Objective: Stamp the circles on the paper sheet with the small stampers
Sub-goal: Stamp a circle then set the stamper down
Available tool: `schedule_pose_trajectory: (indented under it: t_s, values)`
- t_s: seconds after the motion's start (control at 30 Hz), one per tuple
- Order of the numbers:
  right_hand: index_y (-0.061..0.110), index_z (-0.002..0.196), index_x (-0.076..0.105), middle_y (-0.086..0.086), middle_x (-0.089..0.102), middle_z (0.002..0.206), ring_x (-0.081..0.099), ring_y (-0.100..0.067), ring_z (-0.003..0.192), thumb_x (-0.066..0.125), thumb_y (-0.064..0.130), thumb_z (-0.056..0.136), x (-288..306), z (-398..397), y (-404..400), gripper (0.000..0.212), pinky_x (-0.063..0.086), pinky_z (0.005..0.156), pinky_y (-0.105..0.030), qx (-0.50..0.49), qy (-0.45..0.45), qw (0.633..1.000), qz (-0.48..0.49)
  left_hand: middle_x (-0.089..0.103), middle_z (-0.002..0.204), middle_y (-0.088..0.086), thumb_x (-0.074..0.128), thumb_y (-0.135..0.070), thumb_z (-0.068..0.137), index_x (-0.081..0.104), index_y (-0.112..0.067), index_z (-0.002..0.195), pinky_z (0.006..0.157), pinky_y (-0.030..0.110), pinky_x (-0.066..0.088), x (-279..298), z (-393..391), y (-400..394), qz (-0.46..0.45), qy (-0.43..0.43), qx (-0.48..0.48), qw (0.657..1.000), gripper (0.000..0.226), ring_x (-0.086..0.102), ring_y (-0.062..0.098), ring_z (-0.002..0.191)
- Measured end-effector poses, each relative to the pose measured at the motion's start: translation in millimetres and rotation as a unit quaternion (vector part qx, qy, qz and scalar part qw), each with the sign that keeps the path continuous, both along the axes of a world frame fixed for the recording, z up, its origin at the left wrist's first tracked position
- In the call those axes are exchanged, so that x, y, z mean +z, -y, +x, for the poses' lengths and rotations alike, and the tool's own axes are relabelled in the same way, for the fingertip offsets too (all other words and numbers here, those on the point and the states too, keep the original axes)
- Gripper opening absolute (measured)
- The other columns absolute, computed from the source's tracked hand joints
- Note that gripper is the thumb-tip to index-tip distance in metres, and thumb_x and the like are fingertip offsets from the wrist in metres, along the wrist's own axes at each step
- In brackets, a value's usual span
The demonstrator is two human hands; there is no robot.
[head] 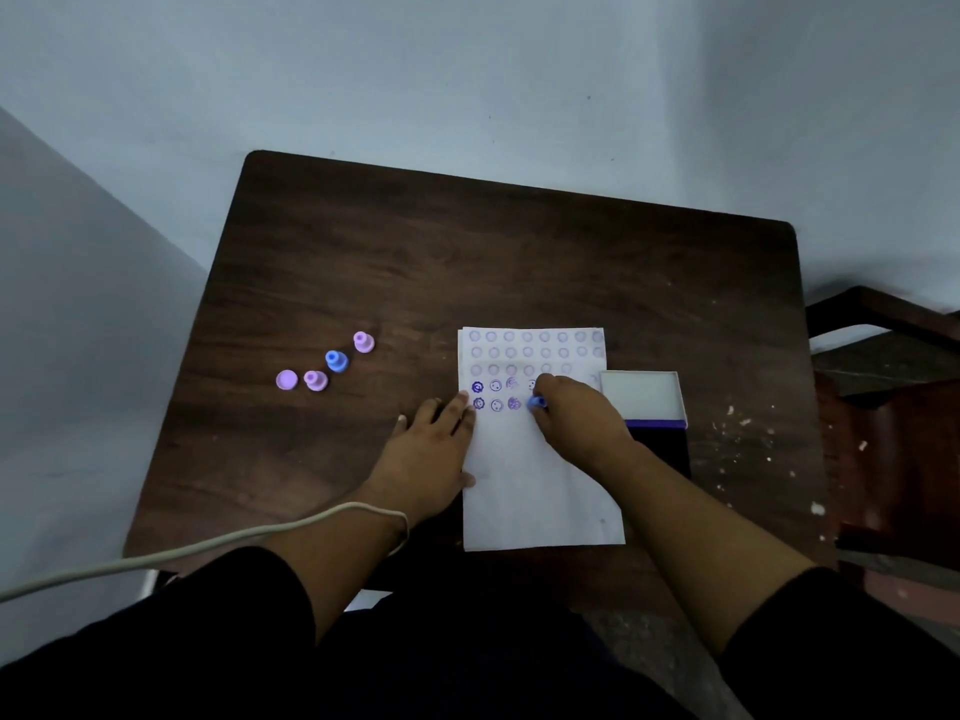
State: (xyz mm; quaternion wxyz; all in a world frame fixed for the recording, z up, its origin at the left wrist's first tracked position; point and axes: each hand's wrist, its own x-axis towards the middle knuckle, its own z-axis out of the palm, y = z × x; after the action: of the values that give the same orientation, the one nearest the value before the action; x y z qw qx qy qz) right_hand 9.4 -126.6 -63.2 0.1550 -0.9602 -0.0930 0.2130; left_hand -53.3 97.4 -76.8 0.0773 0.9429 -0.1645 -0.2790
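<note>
An open ink pad case (655,407), with a white-lined lid and a dark pad, is seen just beside the right edge of the white rectangular paper sheet (540,485), whose long axis runs from the near edge of the dark wooden tabletop (467,252) towards the far edge, the printed circles lying at its far end. A small blue plastic stamper (537,403) is gripped by the curled right hand (576,415) and held on the sheet in the nearest stamped row, while the sheet's left edge is pressed by the flat, straight-fingered left hand (426,449). Three lilac stampers (315,379) and another blue stamper (336,360) are left standing towards the tabletop's left edge.
</note>
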Motion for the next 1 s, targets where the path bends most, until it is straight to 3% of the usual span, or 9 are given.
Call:
schedule_pose_trajectory:
  t_s: [0.17,0.33,0.43,0.6,1.0]
  values:
    - [0.013,0.11,0.064,-0.007,0.072,0.104,0.067,-0.021,0.09,0.054,0.029,0.103,-5,6,-3,0.02,0.049,0.077,-0.03,-0.008,-0.012,1.0,-0.012,0.002,0.17,-0.002,0.065,-0.054,0.091,0.018,-0.02,0.161,0.115,0.064,0.029,-1,0,0,-0.001,-0.005,0.0,1.0,0.09,0.012,0.03,0.15]
    - [0.012,0.109,0.065,-0.009,0.071,0.101,0.06,-0.02,0.081,0.054,0.026,0.101,-7,16,-9,0.019,0.045,0.074,-0.03,0.001,-0.024,0.999,-0.045,0.0,0.17,-0.002,0.064,-0.053,0.092,0.017,-0.02,0.161,0.116,0.065,0.029,1,0,0,0.002,-0.013,-0.001,1.0,0.09,0.011,0.031,0.151]
    - [0.013,0.105,0.063,-0.009,0.071,0.1,0.063,-0.025,0.088,0.054,0.027,0.101,-5,19,-10,0.017,0.046,0.079,-0.033,0.015,-0.019,0.998,-0.062,0.0,0.17,-0.001,0.063,-0.053,0.093,0.016,-0.02,0.161,0.116,0.065,0.029,0,1,0,0.001,-0.011,-0.004,1.0,0.09,0.012,0.031,0.151]
    - [0.011,0.11,0.064,-0.009,0.071,0.098,0.052,-0.015,0.077,0.055,0.025,0.102,-8,18,-7,0.018,0.038,0.071,-0.027,0.013,-0.022,0.999,-0.039,-0.001,0.17,-0.002,0.063,-0.053,0.093,0.014,-0.02,0.162,0.116,0.064,0.029,-3,0,0,0.0,-0.007,-0.003,1.0,0.09,0.012,0.031,0.152]
    - [0.017,0.09,0.052,-0.008,0.068,0.09,0.058,-0.022,0.077,0.056,0.023,0.099,-6,16,-6,0.011,0.036,0.067,-0.029,0.013,-0.019,0.999,-0.03,0.0,0.171,0.0,0.064,-0.053,0.092,0.015,-0.018,0.161,0.116,0.064,0.029,1,-1,3,0.016,0.001,-0.005,1.0,0.092,0.013,0.031,0.151]
